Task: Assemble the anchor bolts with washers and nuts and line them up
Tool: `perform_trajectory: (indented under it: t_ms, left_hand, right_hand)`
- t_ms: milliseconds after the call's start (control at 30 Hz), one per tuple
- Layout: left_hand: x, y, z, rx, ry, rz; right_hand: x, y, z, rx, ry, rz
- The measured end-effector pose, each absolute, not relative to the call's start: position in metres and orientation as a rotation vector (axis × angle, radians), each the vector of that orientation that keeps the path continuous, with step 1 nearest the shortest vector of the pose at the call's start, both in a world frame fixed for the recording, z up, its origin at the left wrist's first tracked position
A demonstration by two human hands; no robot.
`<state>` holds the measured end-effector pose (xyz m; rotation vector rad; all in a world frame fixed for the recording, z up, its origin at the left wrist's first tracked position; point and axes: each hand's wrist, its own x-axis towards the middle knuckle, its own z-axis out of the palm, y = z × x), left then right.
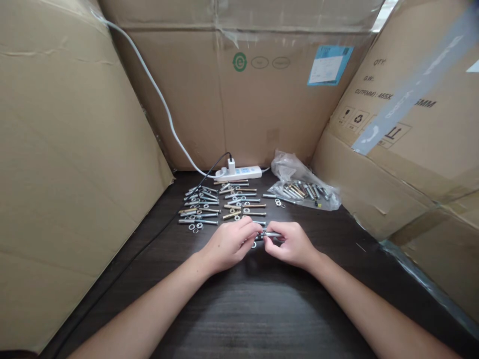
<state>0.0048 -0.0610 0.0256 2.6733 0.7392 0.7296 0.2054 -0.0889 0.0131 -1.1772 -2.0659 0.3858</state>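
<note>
R hand [290, 242] pinches silver rod-shaped metal bolt [274, 234], which sits betw both hands over dark wood-grain surface [254, 309]; L hand [234, 242] has fingertips bunched at bolt's left end, can't tell what they grip. Beyond, silver & gold-coloured metal bolts [208, 222] w/ flat ring-shaped metal washers [199, 226] lie in rows, clear plastic bag [286, 167] w/ more bolts to R

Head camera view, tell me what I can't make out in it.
All in the head view:
Whatever the left hand may pinch beside the silver metal rod in the right hand: covered by its fingers.
Fine print on the blue-and-white paper label: too small.
Middle of the size line on the right brown cardboard carton: behind translucent grey tape.
Count of metal bolts in the clear plastic bag: overlapping, blurred.
</note>
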Motion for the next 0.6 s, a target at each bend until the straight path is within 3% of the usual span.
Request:
perform_trajectory:
  t_ms: [400,600]
  left_hand:
    - [0.0076,-0.0625,0.0295,2.637,0.88,0.587]
    - [0.0071,-0.0634,0.0287,2.604,0.818,0.779]
  right_hand:
    - [0.206,-0.0885,0.0117,-1.165,-2.06,0.376]
    - [0.2047,-0.0892,0.013,-1.171,-2.044,0.399]
